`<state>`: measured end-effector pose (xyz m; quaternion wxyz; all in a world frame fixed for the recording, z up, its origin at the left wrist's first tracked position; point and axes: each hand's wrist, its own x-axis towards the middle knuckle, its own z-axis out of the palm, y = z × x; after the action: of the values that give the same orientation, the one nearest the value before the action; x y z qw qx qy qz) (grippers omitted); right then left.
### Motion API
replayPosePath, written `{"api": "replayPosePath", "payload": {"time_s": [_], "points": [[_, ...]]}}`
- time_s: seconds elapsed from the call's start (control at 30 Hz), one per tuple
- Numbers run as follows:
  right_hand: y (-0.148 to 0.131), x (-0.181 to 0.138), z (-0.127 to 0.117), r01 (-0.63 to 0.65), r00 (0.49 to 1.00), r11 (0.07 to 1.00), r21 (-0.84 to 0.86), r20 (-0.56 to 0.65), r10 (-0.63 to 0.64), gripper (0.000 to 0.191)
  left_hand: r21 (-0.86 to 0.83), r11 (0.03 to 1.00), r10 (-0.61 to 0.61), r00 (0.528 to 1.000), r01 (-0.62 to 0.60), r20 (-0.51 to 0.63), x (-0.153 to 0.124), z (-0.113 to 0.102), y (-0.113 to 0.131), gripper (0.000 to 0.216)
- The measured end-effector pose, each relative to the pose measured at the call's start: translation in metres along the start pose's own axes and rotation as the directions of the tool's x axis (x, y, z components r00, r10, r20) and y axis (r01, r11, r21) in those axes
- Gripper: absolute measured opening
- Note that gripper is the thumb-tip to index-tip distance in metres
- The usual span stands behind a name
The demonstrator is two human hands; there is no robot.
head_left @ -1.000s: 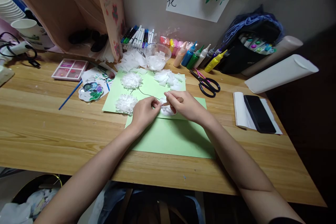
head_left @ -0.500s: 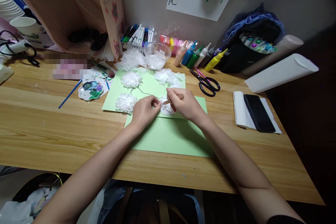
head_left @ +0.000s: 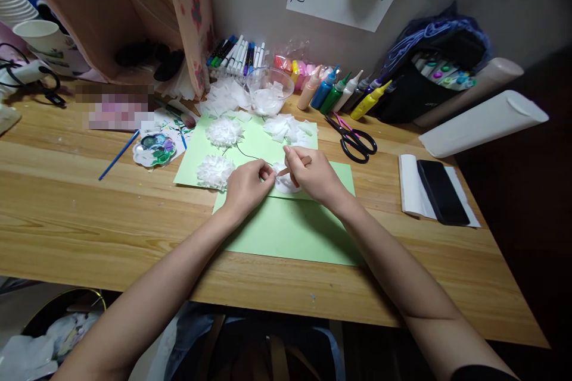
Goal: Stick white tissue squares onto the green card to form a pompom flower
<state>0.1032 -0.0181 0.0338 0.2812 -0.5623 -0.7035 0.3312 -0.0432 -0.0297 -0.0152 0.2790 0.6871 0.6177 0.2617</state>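
Observation:
Two green paper sheets (head_left: 286,232) lie on the wooden desk (head_left: 89,220). On the far sheet sit two white tissue flowers (head_left: 215,171), joined by drawn black stems. My left hand (head_left: 245,186) is pinched shut on a bit of white tissue at a third flower (head_left: 285,184), which my hands half hide. My right hand (head_left: 311,175) is closed round a thin brown stick whose tip points at that flower. A heap of loose tissue pieces (head_left: 288,128) lies just beyond my hands.
Black scissors (head_left: 354,140) lie right of the sheets, then a phone (head_left: 441,190) on a white pad. Paint bottles (head_left: 339,94), markers (head_left: 236,55) and a clear bowl (head_left: 269,91) line the wall. A paint palette (head_left: 155,150) and blue brush (head_left: 118,156) lie left. A white roll (head_left: 482,122) rests at right.
My hands stay at the third flower, with the right hand's stick shifted slightly. The view has tilted down a little.

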Motion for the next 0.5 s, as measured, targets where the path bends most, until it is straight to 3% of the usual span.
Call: {"api": "replayPosePath", "payload": {"time_s": [0.23, 0.37, 0.5], "points": [[0.008, 0.005, 0.005, -0.107, 0.992, 0.982, 0.154, -0.054, 0.116, 0.041, 0.002, 1.000, 0.001, 1.000, -0.001, -0.002, 0.000, 0.001, -0.002, 0.012], [0.002, 0.002, -0.008, -0.029, 0.997, 0.983, 0.179, -0.060, 0.040, 0.047, -0.005, 1.000, -0.009, 1.000, 0.009, 0.007, 0.001, 0.001, -0.001, 0.013], [0.000, 0.006, -0.037, 0.159, 0.959, 0.959, 0.235, -0.270, -0.093, 0.043, -0.037, 0.999, -0.024, 0.999, 0.025, 0.034, 0.001, -0.003, 0.000, 0.012]]}}
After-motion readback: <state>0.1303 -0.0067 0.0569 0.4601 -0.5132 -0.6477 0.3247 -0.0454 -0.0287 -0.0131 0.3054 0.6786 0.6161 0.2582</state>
